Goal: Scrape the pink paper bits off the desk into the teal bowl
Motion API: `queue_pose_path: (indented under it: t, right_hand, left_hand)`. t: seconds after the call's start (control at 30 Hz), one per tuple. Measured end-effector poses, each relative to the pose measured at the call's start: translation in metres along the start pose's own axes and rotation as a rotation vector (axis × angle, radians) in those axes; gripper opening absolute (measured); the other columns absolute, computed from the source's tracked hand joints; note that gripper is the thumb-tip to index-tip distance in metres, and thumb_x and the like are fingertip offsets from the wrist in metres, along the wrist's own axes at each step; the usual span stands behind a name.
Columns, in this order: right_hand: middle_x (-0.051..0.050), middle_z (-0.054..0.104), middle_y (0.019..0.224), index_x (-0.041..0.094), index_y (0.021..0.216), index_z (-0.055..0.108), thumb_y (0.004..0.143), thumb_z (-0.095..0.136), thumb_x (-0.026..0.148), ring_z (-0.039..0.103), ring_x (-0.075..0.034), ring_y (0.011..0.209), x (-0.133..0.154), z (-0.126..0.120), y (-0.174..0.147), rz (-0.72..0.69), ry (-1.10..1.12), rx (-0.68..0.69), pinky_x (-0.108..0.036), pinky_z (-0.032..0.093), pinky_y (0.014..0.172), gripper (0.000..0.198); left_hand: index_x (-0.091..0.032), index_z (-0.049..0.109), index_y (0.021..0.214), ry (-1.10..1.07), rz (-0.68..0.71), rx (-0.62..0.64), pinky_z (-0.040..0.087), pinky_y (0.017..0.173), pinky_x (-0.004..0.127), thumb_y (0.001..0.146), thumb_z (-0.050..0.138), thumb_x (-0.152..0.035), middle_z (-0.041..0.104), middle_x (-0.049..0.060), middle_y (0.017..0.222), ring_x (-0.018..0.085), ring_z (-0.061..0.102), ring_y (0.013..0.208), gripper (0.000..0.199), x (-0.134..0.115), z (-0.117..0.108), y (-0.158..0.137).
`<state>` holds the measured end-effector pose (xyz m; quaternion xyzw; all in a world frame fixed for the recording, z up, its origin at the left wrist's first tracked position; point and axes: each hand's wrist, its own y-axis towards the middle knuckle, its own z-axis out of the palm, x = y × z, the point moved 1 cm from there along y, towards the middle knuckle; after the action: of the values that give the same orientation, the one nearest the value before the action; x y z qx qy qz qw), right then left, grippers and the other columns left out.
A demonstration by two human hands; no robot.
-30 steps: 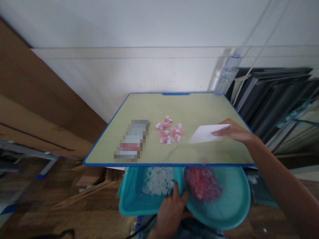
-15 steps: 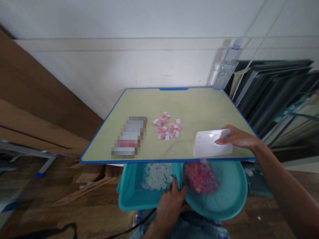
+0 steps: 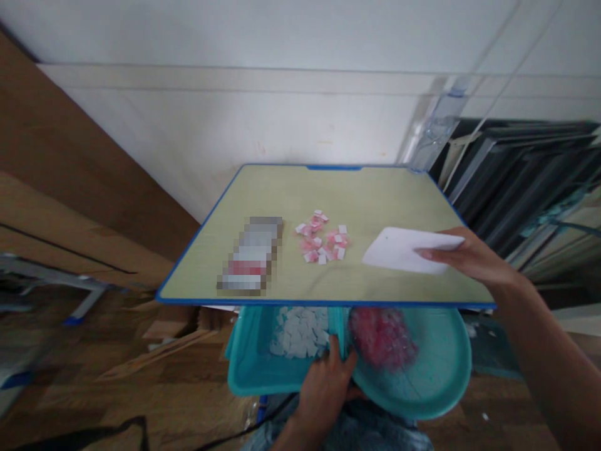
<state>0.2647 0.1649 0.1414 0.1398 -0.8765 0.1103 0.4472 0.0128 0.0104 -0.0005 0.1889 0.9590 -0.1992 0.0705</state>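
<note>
My right hand (image 3: 469,254) pinches a white card (image 3: 399,249), thumb on top, and holds it over the right side of the table. The card is tilted, with rounded corners and a small hole near one. Below the table's front edge, my left hand (image 3: 326,379) grips where a teal rectangular tub (image 3: 263,382) meets a teal round tray (image 3: 446,388); its lower fingers are partly hidden. White square pieces (image 3: 300,332) lie in the tub. A heap of small pink and clear packets (image 3: 382,338), slightly blurred, fills part of the tray. Small pink pieces with white tabs (image 3: 322,238) lie mid-table.
The blue-edged table (image 3: 366,194) stands against a white wall. A pixelated phone-like rectangle (image 3: 253,250) lies on its left. A clear plastic bottle (image 3: 439,128) stands at the back right corner. Dark panels (image 3: 521,175) lean at the right, and brown boards (image 3: 79,163) at the left.
The white card has risen and tipped flatter in my right hand. My left hand keeps its place at the rims. The whole view has shifted slightly.
</note>
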Motion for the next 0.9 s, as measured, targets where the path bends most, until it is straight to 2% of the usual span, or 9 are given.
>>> queue_pose_path:
  t: [0.07, 0.13, 0.27, 0.37, 0.47, 0.53, 0.67, 0.8, 0.9]
  right_hand:
    - [0.001, 0.048, 0.051, 0.015, 0.058, 0.058, 0.067, 0.064, 0.048, 0.039, -0.009, 0.046, 0.010, 0.007, 0.015, -0.029, 0.002, -0.088, -0.023, 0.027, 0.042, 0.035]
    - [0.002, 0.045, 0.051, 0.015, 0.054, 0.053, 0.068, 0.063, 0.048, 0.037, -0.009, 0.047, 0.016, 0.016, 0.029, -0.069, -0.021, -0.114, -0.022, 0.027, 0.042, 0.038]
    - [0.003, 0.039, 0.049, 0.015, 0.051, 0.048, 0.070, 0.060, 0.049, 0.033, -0.007, 0.046, 0.023, 0.029, 0.046, -0.110, -0.071, -0.005, -0.021, 0.023, 0.040, 0.040]
    - [0.004, 0.037, 0.047, 0.015, 0.052, 0.051, 0.069, 0.059, 0.050, 0.031, -0.006, 0.045, 0.027, 0.029, 0.045, -0.118, -0.104, 0.081, -0.021, 0.021, 0.039, 0.040]
    - [0.004, 0.036, 0.047, 0.015, 0.050, 0.050, 0.069, 0.059, 0.051, 0.030, -0.006, 0.045, 0.030, 0.025, 0.040, -0.114, -0.115, 0.032, -0.021, 0.021, 0.039, 0.042]
    - [0.003, 0.038, 0.048, 0.014, 0.052, 0.052, 0.069, 0.059, 0.050, 0.031, -0.007, 0.045, 0.031, 0.024, 0.036, -0.102, -0.104, 0.044, -0.021, 0.023, 0.040, 0.041]
    - [0.003, 0.042, 0.049, 0.014, 0.060, 0.058, 0.072, 0.058, 0.046, 0.035, -0.007, 0.047, 0.033, 0.027, 0.031, -0.086, -0.095, 0.163, -0.020, 0.025, 0.041, 0.035]
    - [0.003, 0.038, 0.048, 0.015, 0.052, 0.051, 0.071, 0.058, 0.047, 0.033, -0.007, 0.046, 0.034, 0.028, 0.028, -0.097, -0.102, 0.046, -0.021, 0.024, 0.040, 0.038]
    - [0.003, 0.042, 0.049, 0.015, 0.055, 0.055, 0.071, 0.058, 0.048, 0.036, -0.008, 0.046, 0.032, 0.031, 0.026, -0.095, -0.101, 0.111, -0.021, 0.026, 0.041, 0.037]
  left_hand:
    - [-0.031, 0.042, 0.125, -0.009, -0.004, 0.012, 0.051, 0.070, 0.038, 0.066, 0.062, -0.050, 0.036, 0.020, 0.132, 0.026, 0.061, 0.087, 0.065, 0.000, 0.000, 0.000]
    - [-0.031, 0.041, 0.125, -0.013, -0.003, 0.027, 0.051, 0.070, 0.038, 0.066, 0.063, -0.050, 0.035, 0.019, 0.132, 0.026, 0.061, 0.087, 0.065, 0.000, -0.001, 0.000]
    - [-0.030, 0.039, 0.127, -0.023, 0.001, 0.030, 0.051, 0.070, 0.038, 0.066, 0.063, -0.049, 0.035, 0.019, 0.132, 0.026, 0.060, 0.089, 0.068, 0.000, -0.002, 0.000]
    - [-0.032, 0.034, 0.130, -0.042, 0.005, 0.041, 0.051, 0.070, 0.038, 0.067, 0.063, -0.049, 0.035, 0.018, 0.131, 0.026, 0.060, 0.089, 0.071, 0.000, -0.004, 0.000]
    - [-0.035, 0.027, 0.133, -0.052, 0.010, 0.044, 0.051, 0.069, 0.039, 0.067, 0.062, -0.049, 0.034, 0.018, 0.131, 0.026, 0.060, 0.086, 0.076, 0.000, -0.004, 0.001]
    - [-0.035, 0.030, 0.132, -0.052, 0.017, 0.054, 0.051, 0.068, 0.039, 0.067, 0.062, -0.050, 0.034, 0.018, 0.131, 0.026, 0.061, 0.085, 0.074, 0.000, -0.004, 0.001]
    - [-0.030, 0.040, 0.126, -0.036, 0.027, 0.029, 0.051, 0.068, 0.039, 0.067, 0.061, -0.051, 0.033, 0.020, 0.132, 0.027, 0.060, 0.086, 0.067, 0.000, -0.002, 0.001]
    - [-0.031, 0.038, 0.127, -0.042, 0.012, 0.036, 0.051, 0.069, 0.038, 0.066, 0.064, -0.049, 0.034, 0.019, 0.132, 0.026, 0.060, 0.088, 0.069, 0.001, -0.003, 0.001]
    - [-0.032, 0.038, 0.127, -0.046, 0.010, 0.034, 0.051, 0.070, 0.037, 0.066, 0.064, -0.048, 0.034, 0.018, 0.132, 0.025, 0.060, 0.087, 0.069, 0.001, -0.003, 0.001]
